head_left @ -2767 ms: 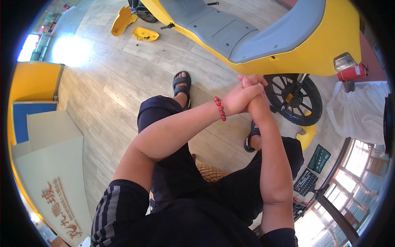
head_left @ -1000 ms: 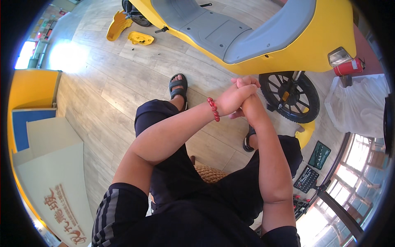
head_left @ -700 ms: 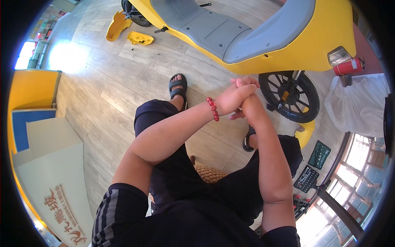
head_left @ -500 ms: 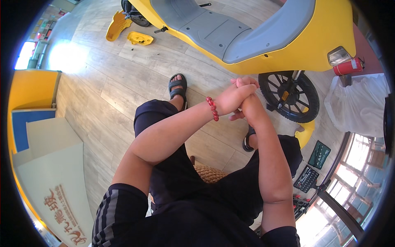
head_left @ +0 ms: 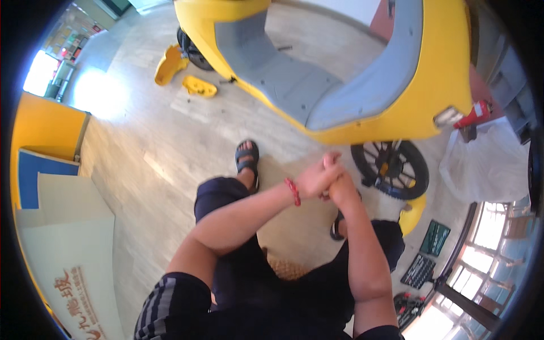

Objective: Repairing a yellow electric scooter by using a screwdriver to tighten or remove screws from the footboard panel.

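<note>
A seated person's left hand [head_left: 315, 180] and right hand [head_left: 342, 190] meet in a clasp above a floor [head_left: 170, 141] of pale wood-look planks, fingers folded together; whether anything lies between the palms cannot be told. A red beaded bracelet [head_left: 292, 191] circles the left wrist. Just ahead of the hands stands a yellow scooter [head_left: 442, 62] with a grey footboard, its black spoked wheel [head_left: 391, 169] near the right hand but apart from it. Beneath that wheel's near edge, to the right of the hands, shows a curved yellow piece [head_left: 412, 216].

Well ahead and left of the hands, a large yellow panel [head_left: 169, 67] and a smaller yellow shell [head_left: 199, 86] lie on the planks, with white glare [head_left: 99, 93] on the floor farther left. Well left of the hands rise a yellow partition [head_left: 51, 124], a blue panel [head_left: 28, 181] and a pale board [head_left: 79, 238] with brown lettering.

To the right of the hands are a red fire extinguisher [head_left: 475, 113] and a translucent white bag [head_left: 481, 164]. Behind and right of them lie a dark green case [head_left: 434, 238] and a black tool tray [head_left: 418, 271], near bright window panes [head_left: 479, 260]. A woven seat [head_left: 286, 270] shows behind the hands, between the person's legs.
</note>
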Demonstrator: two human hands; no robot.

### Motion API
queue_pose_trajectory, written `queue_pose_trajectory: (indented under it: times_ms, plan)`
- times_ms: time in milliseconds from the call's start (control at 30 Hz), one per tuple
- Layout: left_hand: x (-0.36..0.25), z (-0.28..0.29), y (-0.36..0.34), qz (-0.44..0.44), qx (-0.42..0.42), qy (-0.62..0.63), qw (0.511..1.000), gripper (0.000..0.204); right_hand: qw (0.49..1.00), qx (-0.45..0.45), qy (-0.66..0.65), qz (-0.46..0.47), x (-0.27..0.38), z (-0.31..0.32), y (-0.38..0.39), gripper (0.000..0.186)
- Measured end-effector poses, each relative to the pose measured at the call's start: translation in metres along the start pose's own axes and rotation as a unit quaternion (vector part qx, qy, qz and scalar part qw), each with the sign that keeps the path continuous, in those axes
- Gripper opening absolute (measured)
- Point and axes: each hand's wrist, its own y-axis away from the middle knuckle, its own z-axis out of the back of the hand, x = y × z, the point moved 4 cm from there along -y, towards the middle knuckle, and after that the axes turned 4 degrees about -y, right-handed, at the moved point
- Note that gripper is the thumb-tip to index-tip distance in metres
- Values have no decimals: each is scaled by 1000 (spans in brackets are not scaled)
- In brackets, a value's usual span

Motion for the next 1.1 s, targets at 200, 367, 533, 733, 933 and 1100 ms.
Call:
queue_pose_trajectory:
  times_ms: [200,367,533,733,933,1100]
  plan:
    - [8,13,-4,-6,-59,-109,992,78,998,24,52,29,4,-5,-9,65]
    - [18,34,-7,-108,-154,-244,951,77,952,13,209,224,-9,-16,-37,38]
    - [15,61,15,-81,-148,-364,916,61,916,83,310,241,-40,-39,-48,27]
    - [-2,120,65,-56,-159,-395,903,37,936,66,342,56,54,-68,-74,28]
    - [-4,147,69,-70,-162,-427,887,32,739,-98,420,517,344,-160,-147,35]
    - [-19,155,64,-72,-173,-364,912,32,623,-167,470,602,526,-232,-218,50]
